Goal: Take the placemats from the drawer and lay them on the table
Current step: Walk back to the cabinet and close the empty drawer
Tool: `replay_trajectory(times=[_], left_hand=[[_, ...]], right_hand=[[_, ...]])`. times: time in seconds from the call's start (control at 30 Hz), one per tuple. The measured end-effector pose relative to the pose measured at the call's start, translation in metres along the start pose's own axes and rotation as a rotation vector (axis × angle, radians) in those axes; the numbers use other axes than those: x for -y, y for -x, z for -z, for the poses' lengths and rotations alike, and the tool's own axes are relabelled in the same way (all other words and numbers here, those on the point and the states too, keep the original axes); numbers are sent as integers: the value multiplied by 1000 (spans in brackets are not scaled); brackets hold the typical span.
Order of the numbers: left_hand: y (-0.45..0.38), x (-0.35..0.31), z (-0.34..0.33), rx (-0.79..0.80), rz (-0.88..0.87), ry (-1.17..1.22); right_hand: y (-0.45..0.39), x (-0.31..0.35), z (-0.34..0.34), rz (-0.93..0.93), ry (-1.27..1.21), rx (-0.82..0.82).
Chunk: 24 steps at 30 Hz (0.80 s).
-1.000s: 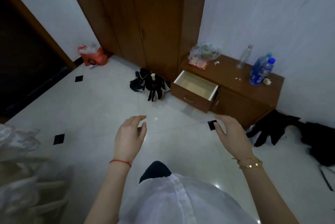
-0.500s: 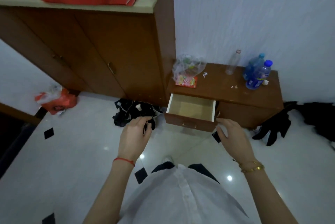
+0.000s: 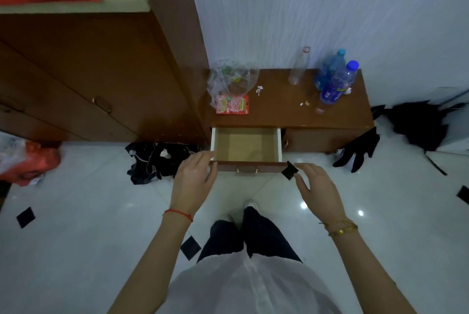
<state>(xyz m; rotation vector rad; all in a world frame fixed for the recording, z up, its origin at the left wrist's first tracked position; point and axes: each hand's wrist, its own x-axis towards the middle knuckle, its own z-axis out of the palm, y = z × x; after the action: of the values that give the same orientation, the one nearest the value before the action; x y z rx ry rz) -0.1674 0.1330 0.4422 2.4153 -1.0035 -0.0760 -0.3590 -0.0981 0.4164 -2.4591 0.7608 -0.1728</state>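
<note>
Head view: drawer point(image 3: 246, 147) open, looks bare, no placemats seen. Left hand point(image 3: 194, 181) and right hand point(image 3: 317, 186) spread, empty, near its front. Laying seemingly not begun.

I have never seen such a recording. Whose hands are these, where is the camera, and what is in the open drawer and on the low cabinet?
There is no machine. A person wears the camera on the head, so it looks down at their own body and both bare hands. The left hand is at the front left corner of the open drawer; whether it touches is unclear. The right hand hovers near the right corner. Both hold nothing. The drawer looks empty: no placemats show. On the low cabinet stand a clear bottle, two blue bottles and a plastic bag.
</note>
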Motion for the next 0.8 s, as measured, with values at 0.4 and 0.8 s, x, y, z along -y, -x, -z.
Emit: replay_trajectory(times=[0.4,0.8], left_hand=[[-26,95,-171,133,52,-15],[-30,235,-378,51,-177,-88]], right_hand=[[-75,-92,-150,21,38,28],[-123,-214,-359,218,119,-52]])
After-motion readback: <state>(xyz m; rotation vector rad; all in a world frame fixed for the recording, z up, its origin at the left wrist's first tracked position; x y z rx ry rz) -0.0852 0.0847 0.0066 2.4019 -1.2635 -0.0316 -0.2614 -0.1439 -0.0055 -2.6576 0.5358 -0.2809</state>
